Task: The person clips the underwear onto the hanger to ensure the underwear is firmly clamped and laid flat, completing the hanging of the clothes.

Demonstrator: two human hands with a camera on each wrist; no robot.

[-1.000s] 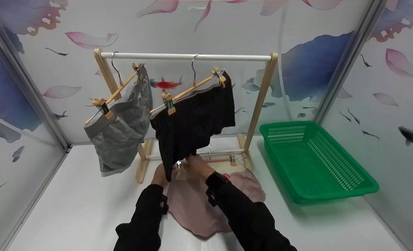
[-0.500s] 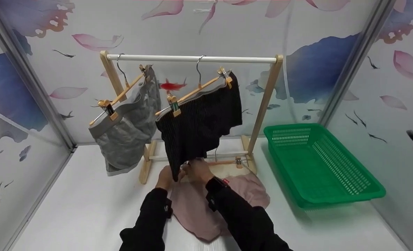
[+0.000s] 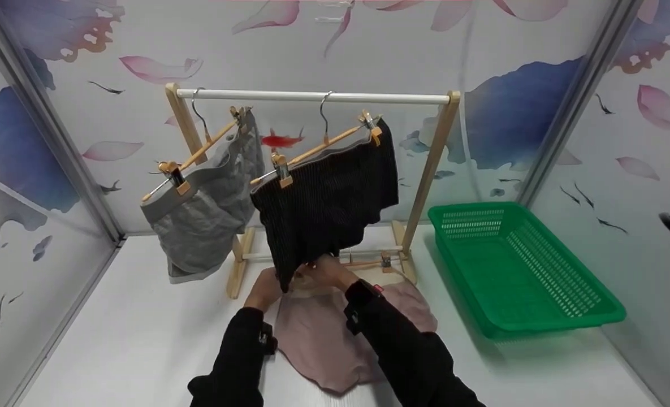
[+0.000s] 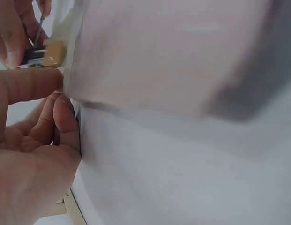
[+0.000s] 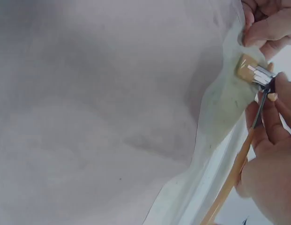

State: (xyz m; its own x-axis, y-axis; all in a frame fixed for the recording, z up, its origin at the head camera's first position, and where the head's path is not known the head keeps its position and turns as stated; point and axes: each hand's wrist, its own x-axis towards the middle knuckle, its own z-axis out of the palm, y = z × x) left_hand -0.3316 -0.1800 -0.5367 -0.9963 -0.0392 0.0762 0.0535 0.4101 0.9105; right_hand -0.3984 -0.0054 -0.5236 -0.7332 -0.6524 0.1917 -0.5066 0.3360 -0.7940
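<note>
Pink underpants (image 3: pixel 312 328) with a cream waistband (image 5: pixel 225 103) lie on the table under the rack. My left hand (image 3: pixel 266 289) pinches the left end of that waistband between thumb and fingers, as the left wrist view shows. My right hand (image 5: pixel 272 145) grips the metal and wood clip (image 5: pixel 247 68) of a wooden hanger (image 5: pixel 232 176); the clip's pad overlaps the waistband close beside my left fingers. At the hanger's other end, a second clip (image 3: pixel 386 260) sits at the waistband. In the head view, hanging black ribbed underpants (image 3: pixel 335 198) partly hide my fingertips.
A rack with a white rail (image 3: pixel 255 95) stands over the work, its wooden feet on the table. Grey underpants (image 3: pixel 199 220) hang at its left, clipped to another hanger. A green plastic basket (image 3: pixel 530 322) stands on the right. Printed panels (image 3: pixel 391 51) enclose the table.
The head view has shifted slightly. My right hand has moved a little to the right and up over the last half second, while my left hand stays at the waistband. The black underpants sway slightly.
</note>
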